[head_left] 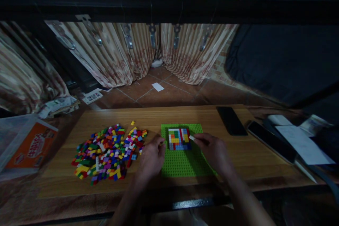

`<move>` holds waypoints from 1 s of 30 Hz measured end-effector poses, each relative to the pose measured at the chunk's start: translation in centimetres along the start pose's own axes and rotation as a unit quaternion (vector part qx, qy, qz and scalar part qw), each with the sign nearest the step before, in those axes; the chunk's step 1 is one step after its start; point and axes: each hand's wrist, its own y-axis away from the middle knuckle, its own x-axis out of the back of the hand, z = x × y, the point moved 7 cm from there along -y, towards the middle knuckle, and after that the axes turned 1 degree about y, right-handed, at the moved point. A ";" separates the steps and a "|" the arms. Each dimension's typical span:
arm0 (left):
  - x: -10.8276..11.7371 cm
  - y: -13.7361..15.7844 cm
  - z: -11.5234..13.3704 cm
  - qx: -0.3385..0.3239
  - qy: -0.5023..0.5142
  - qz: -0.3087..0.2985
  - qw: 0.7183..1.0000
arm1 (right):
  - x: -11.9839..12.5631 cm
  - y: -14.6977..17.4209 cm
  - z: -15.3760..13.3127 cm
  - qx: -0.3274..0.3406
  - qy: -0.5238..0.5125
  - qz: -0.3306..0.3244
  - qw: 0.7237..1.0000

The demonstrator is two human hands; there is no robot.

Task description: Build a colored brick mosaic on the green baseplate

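Note:
A green studded baseplate (182, 166) lies on the wooden board, with a patch of multicoloured bricks (179, 139) built on its upper middle. My right hand (213, 148) pinches a small white brick (191, 137) between thumb and finger, close to the patch's right edge. At the baseplate's left edge is my left hand (152, 157), its fingers curled and closed; what they hold, if anything, does not show. A wide heap of loose coloured bricks (108, 153) spreads to the left of that hand.
A black phone (231, 120) lies at the board's (148, 113) back right, with another dark phone-like device (272, 142) and papers (304, 144) beyond. To the left stands a clear plastic box (16, 141) with an orange label. Striped curtains (137, 49) hang behind.

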 end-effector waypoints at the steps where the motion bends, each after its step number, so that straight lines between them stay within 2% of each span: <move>1: -0.1 0.0 0.0 -0.001 0.001 -0.001 1.000 | -0.3 0.1 -0.2 0.005 0.001 -0.011 1.000; 6: -0.4 0.0 0.3 -0.007 -0.004 -0.006 1.000 | -2.1 1.0 -1.1 0.019 0.019 -0.041 0.999; 11: -0.6 0.0 0.3 -0.004 -0.026 -0.002 1.000 | -3.5 1.9 -2.3 0.083 0.095 -0.004 0.992; 15: -1.1 0.0 0.2 -0.014 -0.028 -0.009 0.999 | -4.4 2.3 -2.4 0.086 0.139 -0.004 0.987; 23: -1.4 0.3 0.3 -0.021 -0.022 -0.014 0.999 | -4.7 2.0 -1.7 0.067 0.062 -0.047 0.995; 30: -1.3 0.4 0.2 -0.005 -0.033 -0.021 0.999 | -3.3 1.3 -0.9 0.036 0.026 -0.017 0.999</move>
